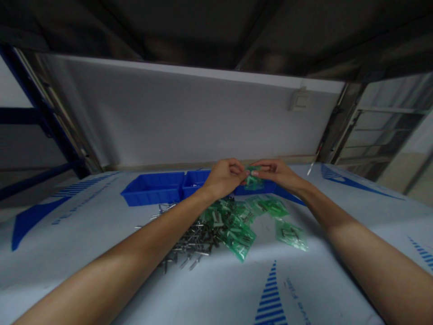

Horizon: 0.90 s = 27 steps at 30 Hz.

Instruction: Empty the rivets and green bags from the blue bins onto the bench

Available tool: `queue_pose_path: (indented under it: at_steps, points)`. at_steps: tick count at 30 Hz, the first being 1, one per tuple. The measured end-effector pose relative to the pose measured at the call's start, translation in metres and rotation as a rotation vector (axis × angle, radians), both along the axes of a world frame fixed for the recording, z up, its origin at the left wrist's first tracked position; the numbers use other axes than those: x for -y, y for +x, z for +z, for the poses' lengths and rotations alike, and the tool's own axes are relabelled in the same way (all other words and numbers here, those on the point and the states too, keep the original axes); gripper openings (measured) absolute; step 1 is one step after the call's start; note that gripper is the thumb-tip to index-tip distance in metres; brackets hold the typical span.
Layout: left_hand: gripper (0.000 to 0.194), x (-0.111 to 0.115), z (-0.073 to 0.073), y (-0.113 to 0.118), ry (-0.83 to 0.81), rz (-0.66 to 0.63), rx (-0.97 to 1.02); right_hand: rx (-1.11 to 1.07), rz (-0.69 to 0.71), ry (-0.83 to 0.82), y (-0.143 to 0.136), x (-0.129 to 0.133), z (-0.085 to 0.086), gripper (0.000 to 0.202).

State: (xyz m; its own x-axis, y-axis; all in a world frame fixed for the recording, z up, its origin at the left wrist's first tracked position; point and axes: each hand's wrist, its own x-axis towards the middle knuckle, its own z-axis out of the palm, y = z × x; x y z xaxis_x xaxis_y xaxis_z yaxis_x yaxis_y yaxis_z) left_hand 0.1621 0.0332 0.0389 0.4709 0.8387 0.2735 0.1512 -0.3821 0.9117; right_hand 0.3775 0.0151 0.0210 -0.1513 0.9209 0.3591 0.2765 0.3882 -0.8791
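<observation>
Small green bag (253, 179) pinched at its top between both hands, left hand (223, 177) and right hand (275, 172) closed on it, held up over blue trays (154, 188), more green bags (243, 223) and metal pins (189, 241) lying below on the white table (101, 253).

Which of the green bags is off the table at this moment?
The green bag pinched between left hand and right hand, above the blue tray; the other green bags lie on the table.
</observation>
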Motion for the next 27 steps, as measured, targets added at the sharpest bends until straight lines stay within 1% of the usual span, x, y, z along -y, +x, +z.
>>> queue_pose_path:
  at_steps: [2,3,5,6,7,9,11,12,13,15,17,19,22,27]
  points:
    - [0.015,0.000,0.000,-0.001,0.040,0.052,-0.016,-0.063,-0.004,-0.032,0.000,0.002,0.001,0.053]
    - [0.016,0.001,0.000,-0.001,0.086,0.088,-0.048,-0.092,-0.021,-0.029,0.000,0.002,0.001,0.054]
    - [0.019,0.005,-0.001,-0.003,0.247,0.145,-0.154,-0.133,-0.099,0.015,0.002,0.000,0.001,0.056]
    - [0.023,0.008,-0.001,-0.003,0.347,0.150,-0.225,-0.136,-0.164,0.052,0.005,-0.002,0.000,0.056]
    - [0.027,0.011,-0.001,-0.004,0.444,0.137,-0.303,-0.117,-0.238,0.094,0.008,-0.005,-0.001,0.056]
    - [0.036,0.019,-0.002,-0.004,0.602,0.049,-0.472,-0.001,-0.384,0.179,0.015,-0.010,-0.006,0.053]
    - [0.047,0.027,-0.005,-0.004,0.680,-0.066,-0.638,0.228,-0.480,0.262,0.022,-0.015,-0.013,0.045]
    - [0.051,0.031,-0.006,-0.003,0.703,-0.117,-0.715,0.356,-0.501,0.294,0.025,-0.017,-0.016,0.040]
    - [0.051,0.034,-0.008,-0.002,0.723,-0.160,-0.786,0.473,-0.505,0.313,0.026,-0.018,-0.018,0.035]
    - [0.043,0.038,-0.012,-0.001,0.748,-0.218,-0.890,0.630,-0.490,0.306,0.028,-0.018,-0.021,0.027]
    - [0.037,0.039,-0.014,0.001,0.749,-0.248,-0.927,0.687,-0.464,0.269,0.028,-0.017,-0.021,0.026]
    - [0.037,0.039,-0.015,0.001,0.736,-0.255,-0.931,0.701,-0.421,0.250,0.028,-0.015,-0.020,0.028]
    - [0.040,0.040,-0.012,0.001,0.722,-0.230,-0.943,0.719,-0.361,0.235,0.027,-0.014,-0.018,0.034]
    - [0.044,0.044,-0.005,-0.002,0.737,-0.139,-1.014,0.735,-0.368,0.289,0.024,-0.012,-0.016,0.038]
